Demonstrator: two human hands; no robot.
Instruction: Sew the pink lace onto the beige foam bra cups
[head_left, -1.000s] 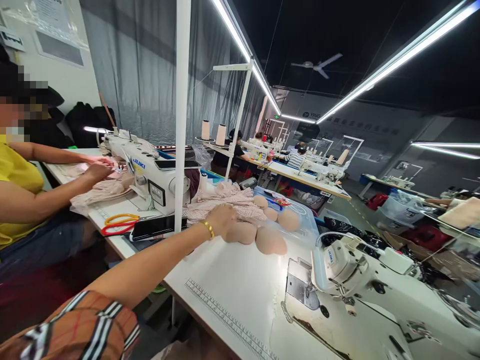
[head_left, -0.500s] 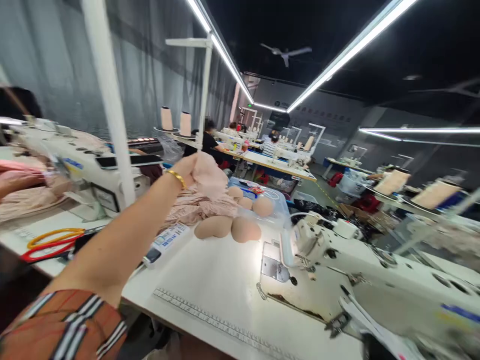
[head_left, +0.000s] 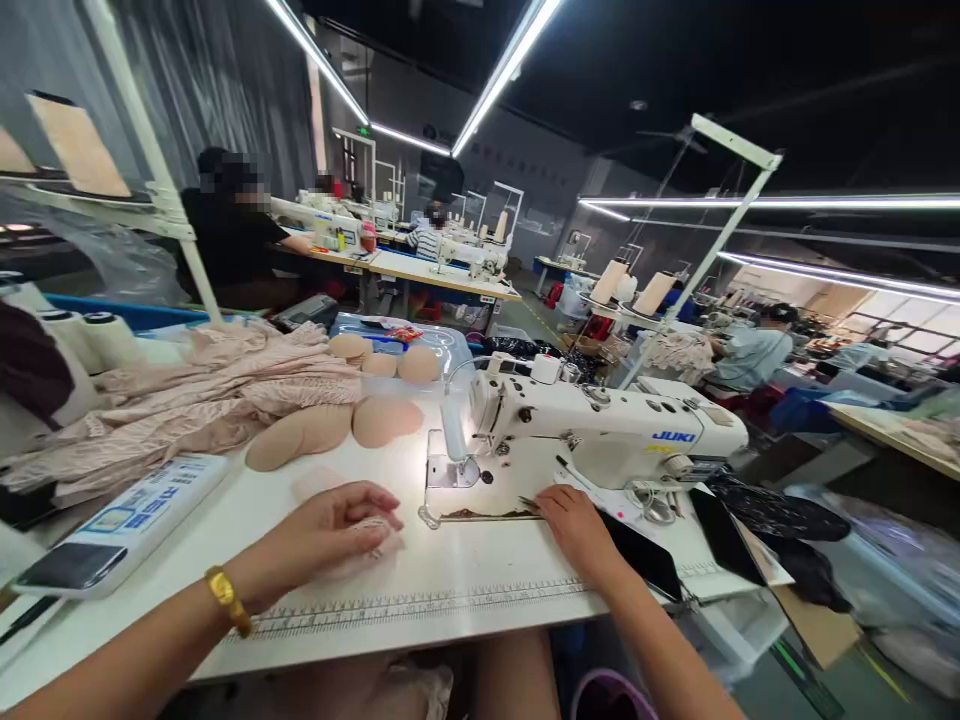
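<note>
My left hand point(head_left: 330, 540), a gold bracelet on its wrist, is over the front of the white table with its fingers curled on a thin, pale pink piece of fabric point(head_left: 379, 550). Some of that sheer fabric shows behind the hand too. My right hand point(head_left: 574, 525) is closed at the front edge of the sewing machine point(head_left: 592, 420), with the metal tips of what look like thread snips point(head_left: 529, 503) poking out from its fingers. Beige moulded cups point(head_left: 386, 422) lie beyond my left hand, left of the needle area.
Gathered pink fabric point(head_left: 225, 385) is heaped at the left, behind a white power bank-like box point(head_left: 124, 525). A clear plastic bin point(head_left: 450, 345) stands behind more cups. A measuring tape point(head_left: 420, 603) runs along the front edge. A black phone point(head_left: 641, 560) lies at right.
The view has swung right. My left hand has come from the fabric heap to the table front with the pale pink piece. My right hand has come into view at the machine.
</note>
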